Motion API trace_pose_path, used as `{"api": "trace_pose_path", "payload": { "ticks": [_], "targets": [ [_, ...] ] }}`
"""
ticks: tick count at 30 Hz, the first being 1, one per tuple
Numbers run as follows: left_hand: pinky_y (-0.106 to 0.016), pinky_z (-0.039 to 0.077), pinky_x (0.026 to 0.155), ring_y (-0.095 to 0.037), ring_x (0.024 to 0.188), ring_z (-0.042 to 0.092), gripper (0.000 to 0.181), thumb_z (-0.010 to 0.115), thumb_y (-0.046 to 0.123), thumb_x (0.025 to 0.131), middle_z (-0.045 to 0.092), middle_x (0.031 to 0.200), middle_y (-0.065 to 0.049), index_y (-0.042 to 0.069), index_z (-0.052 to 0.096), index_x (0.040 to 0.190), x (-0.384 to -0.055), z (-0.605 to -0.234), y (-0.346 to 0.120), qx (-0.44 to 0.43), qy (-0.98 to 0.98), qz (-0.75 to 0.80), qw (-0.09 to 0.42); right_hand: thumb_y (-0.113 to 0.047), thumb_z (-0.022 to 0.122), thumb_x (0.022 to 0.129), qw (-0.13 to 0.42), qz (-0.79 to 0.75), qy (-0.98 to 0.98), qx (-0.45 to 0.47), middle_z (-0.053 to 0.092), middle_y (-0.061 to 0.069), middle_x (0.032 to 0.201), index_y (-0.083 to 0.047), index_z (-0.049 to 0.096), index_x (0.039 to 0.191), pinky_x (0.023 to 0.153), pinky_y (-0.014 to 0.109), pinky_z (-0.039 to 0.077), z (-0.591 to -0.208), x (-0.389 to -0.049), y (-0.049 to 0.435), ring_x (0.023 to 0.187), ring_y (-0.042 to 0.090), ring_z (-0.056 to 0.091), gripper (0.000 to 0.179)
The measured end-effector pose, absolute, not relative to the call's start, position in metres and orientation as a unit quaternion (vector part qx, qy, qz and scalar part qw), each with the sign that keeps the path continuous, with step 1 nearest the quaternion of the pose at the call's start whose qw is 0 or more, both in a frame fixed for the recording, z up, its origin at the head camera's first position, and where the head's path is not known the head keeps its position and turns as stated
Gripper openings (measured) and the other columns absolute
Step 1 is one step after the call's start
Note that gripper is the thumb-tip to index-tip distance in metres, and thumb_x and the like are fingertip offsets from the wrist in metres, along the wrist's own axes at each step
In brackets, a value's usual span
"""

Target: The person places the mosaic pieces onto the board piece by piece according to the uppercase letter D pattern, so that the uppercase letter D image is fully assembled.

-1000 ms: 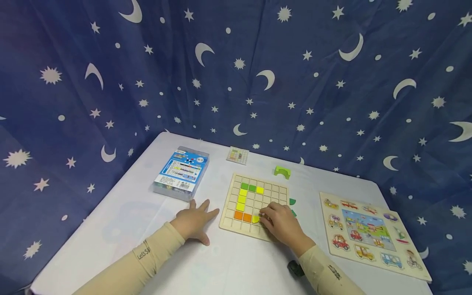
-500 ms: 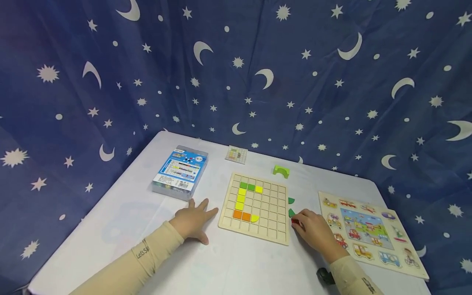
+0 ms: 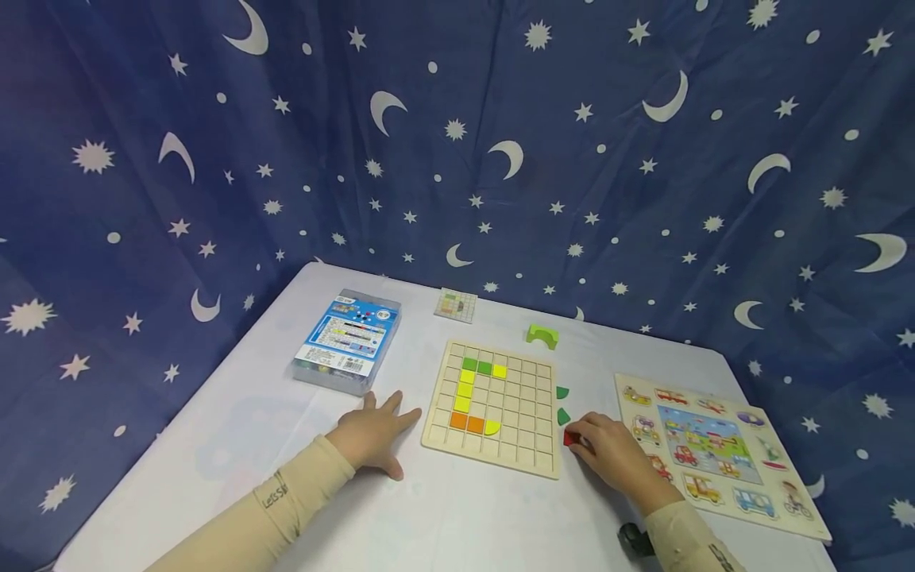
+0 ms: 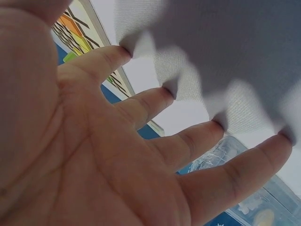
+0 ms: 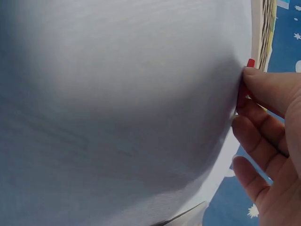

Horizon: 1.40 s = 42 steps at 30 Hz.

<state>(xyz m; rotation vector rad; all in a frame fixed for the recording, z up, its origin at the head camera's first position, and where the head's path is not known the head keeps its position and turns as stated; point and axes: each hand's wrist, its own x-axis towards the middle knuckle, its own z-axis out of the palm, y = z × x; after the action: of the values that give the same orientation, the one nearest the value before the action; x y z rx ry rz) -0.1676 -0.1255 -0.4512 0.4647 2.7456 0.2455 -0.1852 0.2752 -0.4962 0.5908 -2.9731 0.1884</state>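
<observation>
A wooden grid board lies on the white table, with green, yellow and orange square tiles set in some of its cells. One yellow quarter-round tile sits beside the orange ones. Just off the board's right edge, my right hand pinches a small red tile between thumb and forefinger, low at the table. Much of that tile is hidden by the fingers. Two green quarter-round tiles lie beyond it. My left hand rests on the table with fingers spread, left of the board, holding nothing.
Behind the left hand is a clear plastic box with a blue label. A small pattern card and a green arch block lie farther back. Right of the right hand is a vehicle puzzle board. A starry curtain hangs behind the table.
My right hand has left the yellow quarter-round tile on the board, moved right, and taken the red tile between its fingers. The left hand stays in place.
</observation>
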Motion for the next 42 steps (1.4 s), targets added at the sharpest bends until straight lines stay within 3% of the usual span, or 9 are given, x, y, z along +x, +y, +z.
{"api": "trace_pose_path", "payload": {
  "ticks": [12,24,32,42],
  "targets": [
    [-0.067,0.051,0.08,-0.064,0.133,0.031,0.098,0.092,0.043,0.059,0.038,0.155,-0.019,0.02,0.052,0.145,-0.168,-0.457,-0.129,0.163,0.97,0.082,0.162,-0.022,0.08,0.084,0.076,0.103,-0.968,0.214,0.065,-0.004,0.099,-0.014,0.073,0.11,0.084,0.041,0.051,-0.487,-0.196,0.242,0.092,0.015,0.061,0.029],
    [-0.067,0.05,0.082,-0.062,0.135,0.03,0.097,0.091,0.043,0.061,0.036,0.156,-0.018,0.021,0.05,0.146,-0.165,-0.453,-0.124,0.163,0.969,0.082,0.169,-0.025,0.078,0.086,0.034,0.096,-0.966,0.236,0.065,-0.004,0.098,-0.016,0.073,0.111,0.082,0.037,0.049,-0.487,-0.232,0.195,0.087,0.012,0.058,0.026],
    [-0.067,0.051,0.08,-0.061,0.135,0.03,0.098,0.091,0.044,0.061,0.036,0.157,-0.016,0.023,0.049,0.147,-0.166,-0.453,-0.123,0.161,0.97,0.076,0.167,-0.026,0.078,0.087,0.021,0.109,-0.967,0.229,0.065,-0.006,0.099,-0.018,0.075,0.11,0.083,0.036,0.049,-0.491,-0.24,0.193,0.087,0.011,0.056,0.024],
    [-0.066,0.051,0.079,-0.061,0.136,0.031,0.098,0.091,0.045,0.061,0.036,0.157,-0.016,0.024,0.05,0.147,-0.168,-0.454,-0.126,0.157,0.971,0.075,0.166,-0.022,0.075,0.089,0.055,0.107,-0.974,0.194,0.065,0.001,0.1,-0.012,0.072,0.111,0.083,0.043,0.052,-0.483,-0.24,0.216,0.092,0.02,0.062,0.025]
  ]
}}
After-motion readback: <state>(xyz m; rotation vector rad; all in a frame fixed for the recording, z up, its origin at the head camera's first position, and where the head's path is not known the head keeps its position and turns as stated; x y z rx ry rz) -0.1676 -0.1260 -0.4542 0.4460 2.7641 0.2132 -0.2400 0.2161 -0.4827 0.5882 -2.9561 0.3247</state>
